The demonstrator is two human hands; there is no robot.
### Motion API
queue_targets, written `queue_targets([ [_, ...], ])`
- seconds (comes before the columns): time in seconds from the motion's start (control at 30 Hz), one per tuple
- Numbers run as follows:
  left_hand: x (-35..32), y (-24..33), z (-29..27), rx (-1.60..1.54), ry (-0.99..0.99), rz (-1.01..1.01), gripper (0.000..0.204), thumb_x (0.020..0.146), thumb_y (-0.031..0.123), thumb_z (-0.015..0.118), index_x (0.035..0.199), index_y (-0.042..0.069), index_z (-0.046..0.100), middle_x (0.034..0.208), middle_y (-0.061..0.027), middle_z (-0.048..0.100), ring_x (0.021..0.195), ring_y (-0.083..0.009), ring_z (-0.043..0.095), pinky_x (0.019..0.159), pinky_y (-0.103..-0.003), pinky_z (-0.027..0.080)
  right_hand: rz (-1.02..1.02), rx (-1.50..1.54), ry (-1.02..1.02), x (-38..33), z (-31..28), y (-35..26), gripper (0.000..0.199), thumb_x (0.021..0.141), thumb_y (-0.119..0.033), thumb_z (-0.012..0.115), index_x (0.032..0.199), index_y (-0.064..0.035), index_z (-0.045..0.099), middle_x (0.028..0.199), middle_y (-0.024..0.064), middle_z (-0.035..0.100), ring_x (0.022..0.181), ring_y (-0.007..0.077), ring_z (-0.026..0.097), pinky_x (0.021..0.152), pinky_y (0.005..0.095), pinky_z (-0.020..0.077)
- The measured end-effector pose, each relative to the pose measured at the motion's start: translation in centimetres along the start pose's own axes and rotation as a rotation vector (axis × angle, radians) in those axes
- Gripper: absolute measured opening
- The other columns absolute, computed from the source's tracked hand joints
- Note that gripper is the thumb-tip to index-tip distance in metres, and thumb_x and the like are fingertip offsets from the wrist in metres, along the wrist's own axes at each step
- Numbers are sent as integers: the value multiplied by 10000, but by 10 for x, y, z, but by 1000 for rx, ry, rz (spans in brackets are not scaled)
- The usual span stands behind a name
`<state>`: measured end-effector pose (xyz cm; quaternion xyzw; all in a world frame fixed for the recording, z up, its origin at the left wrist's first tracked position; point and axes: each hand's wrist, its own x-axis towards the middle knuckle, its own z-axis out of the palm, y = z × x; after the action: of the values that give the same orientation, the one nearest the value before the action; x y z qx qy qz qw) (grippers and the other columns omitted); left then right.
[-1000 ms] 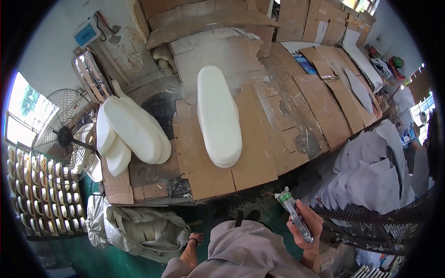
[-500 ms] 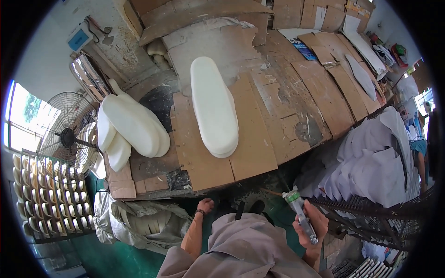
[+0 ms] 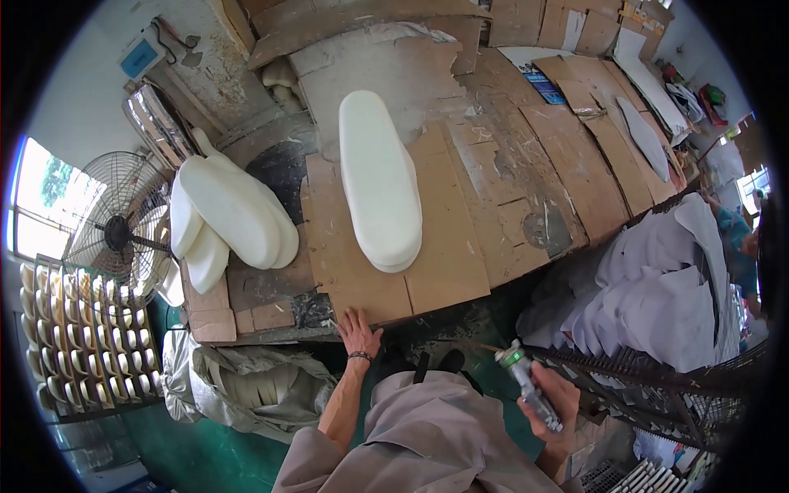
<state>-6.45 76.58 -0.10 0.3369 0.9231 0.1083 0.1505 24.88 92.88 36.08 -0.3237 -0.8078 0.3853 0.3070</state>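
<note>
My left hand (image 3: 357,333) rests with fingers spread on the near edge of the cardboard sheet (image 3: 370,302) that covers the table. My right hand (image 3: 552,403) is wrapped round a silver hand-held tool (image 3: 526,380) with a green band near its top, held off the table's near edge at the right. Its exact kind I cannot make out. On the cardboard, ahead of my left hand, lies a long white foam piece (image 3: 382,185), rounded at both ends and apparently stacked on another. Neither hand touches it.
More white foam pieces (image 3: 238,214) lie overlapped at the table's left. Beyond them stands a wire fan (image 3: 117,232), with a rack of pale pieces (image 3: 86,337) below. A sack (image 3: 246,386) sits under the table. White sheets (image 3: 629,287) are piled at right; a person (image 3: 735,238) is far right.
My left hand has moved forward from below the table edge, its fingers opening onto the cardboard. My right hand still grips the silver tool, nearly in the same place. The view has shifted slightly.
</note>
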Motion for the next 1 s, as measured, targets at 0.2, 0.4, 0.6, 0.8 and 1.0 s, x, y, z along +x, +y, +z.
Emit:
queue_targets([
  [0.2,-15,5,-8,151,-136,90,777,802,363,755,1427,29,435,1524,-232,389,1460,-385,274,1162,-611,182,25,2,-62,-5,-6,3,528,765,-97,757,1249,56,608,825,159,631,675,237,613,616,307,489],
  [0.4,4,20,-14,-196,-252,-4,593,824,245,749,1337,21,553,1301,-144,634,1254,-285,562,1023,-537,435,150,36,-107,-18,-15,8,550,735,-84,769,1246,51,616,823,152,624,665,225,602,606,300,476],
  [0.6,67,50,-16,-1806,-143,-469,441,987,101,566,1404,-11,475,1286,-149,614,1173,-301,611,954,-434,532,111,65,-152,-25,-21,3,571,688,-58,778,1231,43,635,790,140,607,625,218,582,588,300,464],
  [0.8,123,85,-30,-2079,-64,-398,446,1003,93,526,1424,-12,420,1299,-133,593,1173,-273,604,1002,-422,509,155,-35,-100,-27,-30,-6,592,678,5,732,1262,17,634,795,151,635,662,249,636,611,304,497],
  [1.0,142,89,-25,-2275,-164,-354,422,993,101,550,1394,15,451,1298,-96,590,1194,-247,582,1011,-412,498,185,36,-119,-32,-37,-4,570,703,-29,758,1252,46,624,804,157,625,661,241,617,608,301,490],
])
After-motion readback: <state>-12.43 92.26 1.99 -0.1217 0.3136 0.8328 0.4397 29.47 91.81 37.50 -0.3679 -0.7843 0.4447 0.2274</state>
